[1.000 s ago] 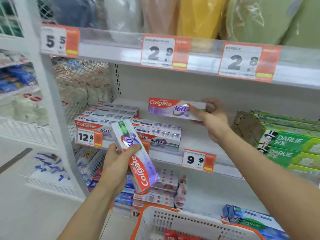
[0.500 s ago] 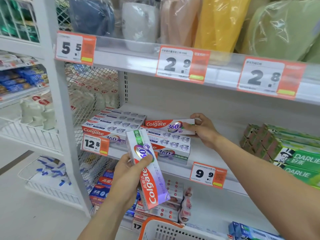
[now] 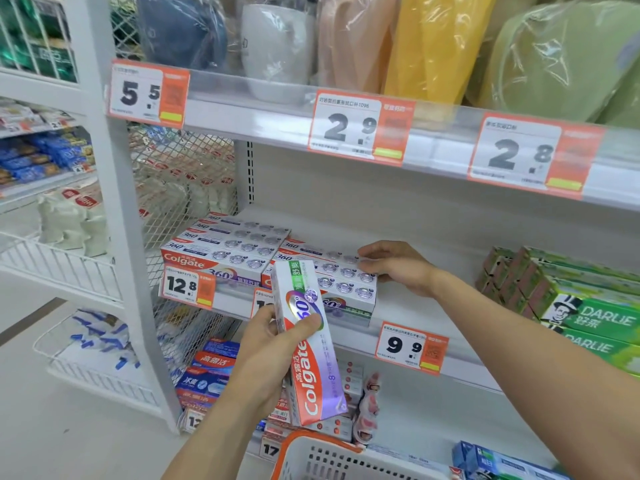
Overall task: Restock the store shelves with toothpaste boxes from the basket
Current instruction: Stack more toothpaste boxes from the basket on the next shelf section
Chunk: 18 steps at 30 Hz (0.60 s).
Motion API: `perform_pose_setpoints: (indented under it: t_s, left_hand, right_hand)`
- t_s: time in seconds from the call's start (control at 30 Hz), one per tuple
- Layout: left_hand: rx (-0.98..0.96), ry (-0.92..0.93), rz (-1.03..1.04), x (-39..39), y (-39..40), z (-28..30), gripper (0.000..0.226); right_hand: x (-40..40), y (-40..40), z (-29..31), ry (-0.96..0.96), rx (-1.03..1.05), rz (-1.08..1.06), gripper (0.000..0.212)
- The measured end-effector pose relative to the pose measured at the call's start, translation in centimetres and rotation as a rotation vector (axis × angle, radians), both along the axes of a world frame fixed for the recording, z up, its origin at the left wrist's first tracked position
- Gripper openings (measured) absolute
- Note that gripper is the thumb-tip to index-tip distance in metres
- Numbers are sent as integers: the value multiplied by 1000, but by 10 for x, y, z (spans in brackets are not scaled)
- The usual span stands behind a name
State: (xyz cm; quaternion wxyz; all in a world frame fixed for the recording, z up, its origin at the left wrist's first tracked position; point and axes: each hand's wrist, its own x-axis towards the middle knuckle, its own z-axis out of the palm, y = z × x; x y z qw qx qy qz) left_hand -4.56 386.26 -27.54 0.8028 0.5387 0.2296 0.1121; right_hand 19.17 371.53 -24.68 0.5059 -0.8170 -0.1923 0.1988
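My left hand (image 3: 266,358) grips a purple and white Colgate 360 toothpaste box (image 3: 311,348), held almost upright in front of the middle shelf (image 3: 408,306). On that shelf lie two stacks of the same Colgate boxes (image 3: 225,251), side by side at the left. My right hand (image 3: 398,268) is at the right end of the right stack, with its fingers curled over the end of the rear top box (image 3: 322,256) and its thumb below. The white basket with an orange rim (image 3: 322,459) sits at the bottom edge; its contents are hidden.
Green Darlie boxes (image 3: 571,306) fill the right of the same shelf, with bare shelf between them and the Colgate stacks. Price tags 12.8 (image 3: 187,287) and 9.9 (image 3: 410,346) hang on the shelf edge. Wrapped goods stand above, more toothpaste below.
My right hand carried a Colgate box left and down and laid it on the right stack. The left hand kept its box and rose slightly in view.
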Motion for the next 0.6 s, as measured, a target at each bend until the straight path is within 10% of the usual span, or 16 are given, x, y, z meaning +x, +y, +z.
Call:
perform_pose_setpoints:
  t_s: [0.13,0.4,0.6]
  left_hand:
    - [112,-10,-121,2,5,5,34]
    - [260,-35,-446,4,8,10,63]
    - [459,33,-486,-1,28,8,62]
  right_hand:
    - [-19,4,22,-368,61,-71,14]
    - [-85,-1,70,-155,-228,615,43]
    - [-69,-23,74,-311,-35,390,37]
